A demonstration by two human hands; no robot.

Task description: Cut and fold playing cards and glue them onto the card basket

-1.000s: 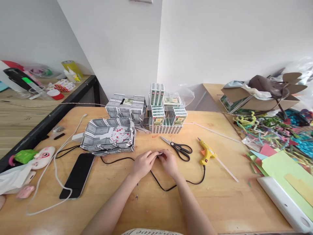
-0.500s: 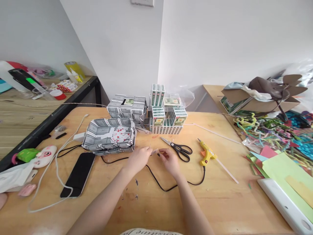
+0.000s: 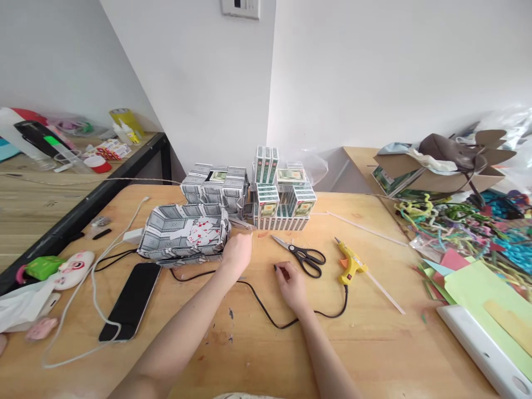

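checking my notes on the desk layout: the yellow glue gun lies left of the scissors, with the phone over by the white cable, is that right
Not quite. The head view shows the glue gun lying right of the scissors, not left. The rest holds: the phone lies by the white cable, on the left part of the table.

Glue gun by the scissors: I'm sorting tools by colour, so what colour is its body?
Yellow, with a black cord; the glue gun shows in the head view.
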